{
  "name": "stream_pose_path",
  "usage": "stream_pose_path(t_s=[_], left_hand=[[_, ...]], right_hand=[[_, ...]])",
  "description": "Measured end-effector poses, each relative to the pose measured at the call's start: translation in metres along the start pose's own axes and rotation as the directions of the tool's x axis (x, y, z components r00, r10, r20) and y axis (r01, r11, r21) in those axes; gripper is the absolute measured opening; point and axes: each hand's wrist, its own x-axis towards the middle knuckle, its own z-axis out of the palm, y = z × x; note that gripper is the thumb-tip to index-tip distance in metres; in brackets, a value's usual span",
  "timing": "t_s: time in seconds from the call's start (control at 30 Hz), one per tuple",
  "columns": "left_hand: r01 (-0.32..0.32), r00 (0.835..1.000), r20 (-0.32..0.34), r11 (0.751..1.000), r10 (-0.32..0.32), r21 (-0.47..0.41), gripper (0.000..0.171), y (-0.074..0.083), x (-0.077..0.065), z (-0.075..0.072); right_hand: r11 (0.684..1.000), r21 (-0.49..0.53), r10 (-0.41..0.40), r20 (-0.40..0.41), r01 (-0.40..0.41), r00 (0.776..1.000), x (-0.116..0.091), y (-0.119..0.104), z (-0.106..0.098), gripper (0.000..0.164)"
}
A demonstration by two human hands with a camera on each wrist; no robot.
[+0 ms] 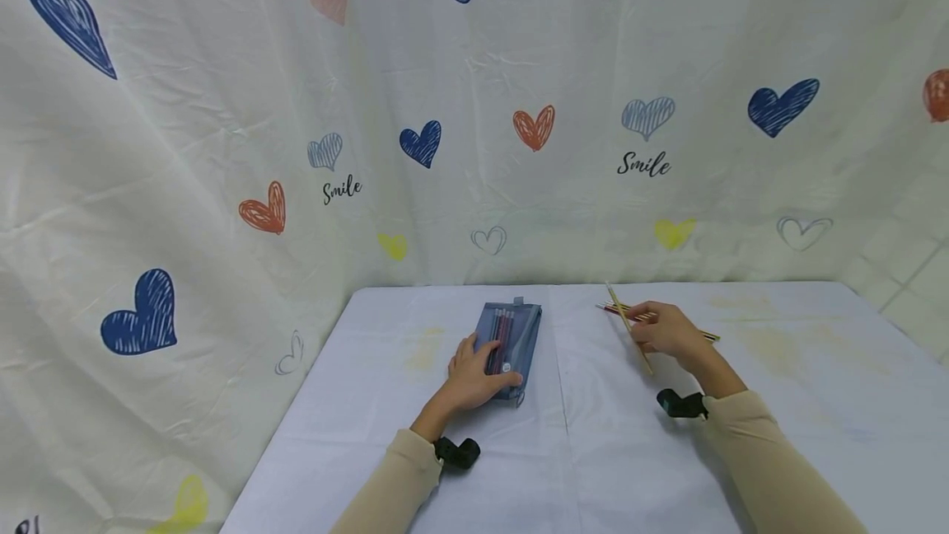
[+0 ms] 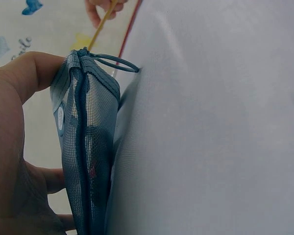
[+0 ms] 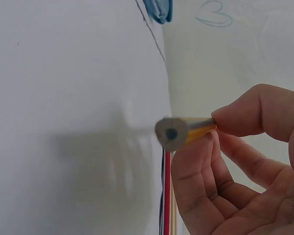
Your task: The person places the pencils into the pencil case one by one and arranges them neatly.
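A blue mesh pencil case (image 1: 528,332) lies flat on the white table, with several pencils (image 1: 502,328) showing through its top. My left hand (image 1: 474,373) rests on the near part of the case. Its thumb touches the end by the zipper (image 2: 81,147), and its fingers press the upper face. To the right, my right hand (image 1: 666,330) pinches a yellow pencil (image 3: 172,133) between thumb and fingers, tilted above the table. The flat end with its dark core faces the right wrist camera. Under that hand several more pencils (image 1: 708,336) lie together, one of them red (image 3: 167,196).
The table (image 1: 593,468) is covered with a white cloth, with a fold line running between the hands. Behind it hangs a white curtain (image 1: 563,39) printed with hearts and the word Smile. A dark camera (image 1: 457,453) sits at the left wrist, another (image 1: 680,404) at the right.
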Motion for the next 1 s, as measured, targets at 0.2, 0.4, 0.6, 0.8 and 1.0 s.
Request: stream_pose_path(t_s=[0.2, 0.4, 0.6, 0.8, 1.0], left_hand=[[-0.003, 1.000, 0.001, 1.000, 0.003, -0.001, 0.085, -0.001, 0.000, 0.000], [-0.003, 1.000, 0.001, 1.000, 0.003, 0.000, 0.085, -0.001, 0.000, 0.000], [-0.004, 1.000, 0.002, 1.000, 0.004, -0.002, 0.085, -0.001, 0.000, 0.000], [-0.009, 1.000, -0.002, 1.000, 0.009, 0.002, 0.086, -0.001, 0.000, 0.000], [-0.007, 1.000, 0.002, 1.000, 0.007, -0.001, 0.086, -0.002, 0.001, 0.000]], right_hand=[[0.999, 0.046, -0.031, 0.039, 0.029, 0.999, -0.002, -0.004, 0.007, 0.050], [0.995, 0.089, -0.056, 0.066, 0.050, 0.996, -0.003, -0.006, 0.017, 0.050], [0.990, 0.129, -0.063, 0.068, 0.054, 0.996, -0.002, -0.008, 0.030, 0.050], [0.991, 0.130, -0.026, 0.057, 0.018, 0.998, -0.001, -0.012, 0.042, 0.047], [0.989, 0.150, -0.020, 0.049, 0.013, 0.999, -0.003, -0.017, 0.052, 0.046]])
